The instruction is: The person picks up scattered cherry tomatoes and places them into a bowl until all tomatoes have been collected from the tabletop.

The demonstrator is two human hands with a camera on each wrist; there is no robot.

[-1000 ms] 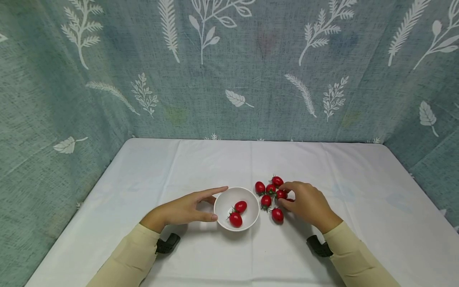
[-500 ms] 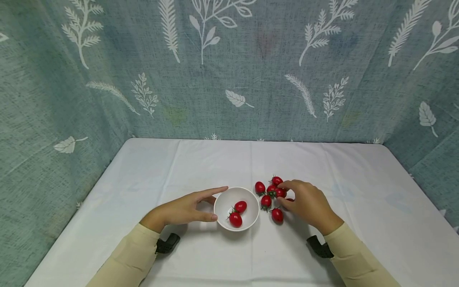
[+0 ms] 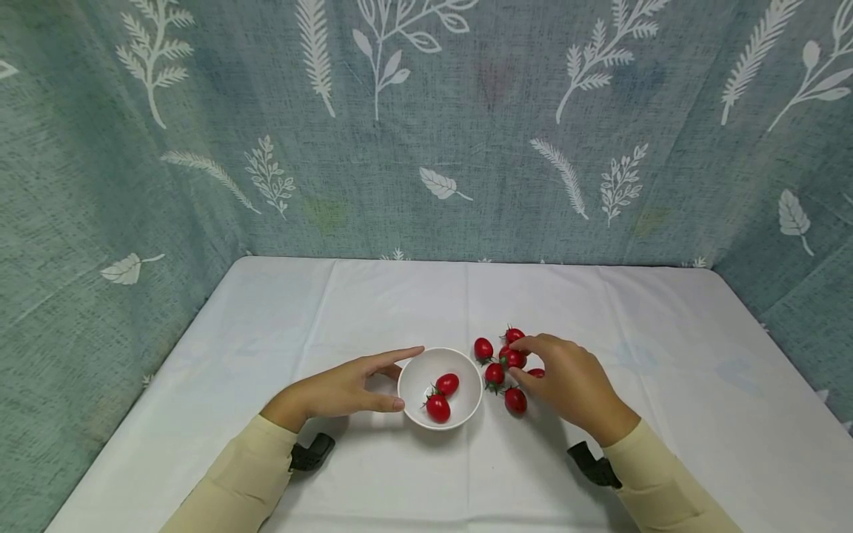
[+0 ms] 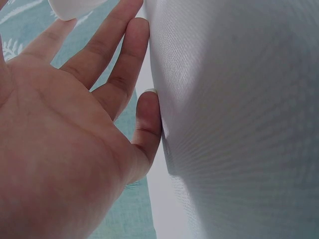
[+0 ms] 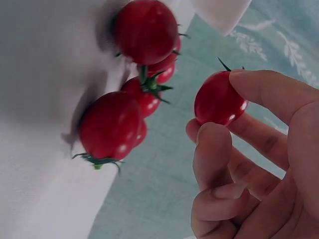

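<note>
Now the right hand [image 3: 569, 381] pinches one tomato [image 5: 218, 99] — lifted.

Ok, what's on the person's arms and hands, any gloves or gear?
No gloves: the left hand and right hand are bare. Both arms wear pale cream long sleeves. A small black device sits under each wrist.

tomato [image 3: 512, 358] [image 5: 218, 99]: small, red, glossy, green stem | pinched in my right fingers [image 5: 214, 149], lifted just above the cluster beside my white bowl [image 3: 466, 370]
</note>
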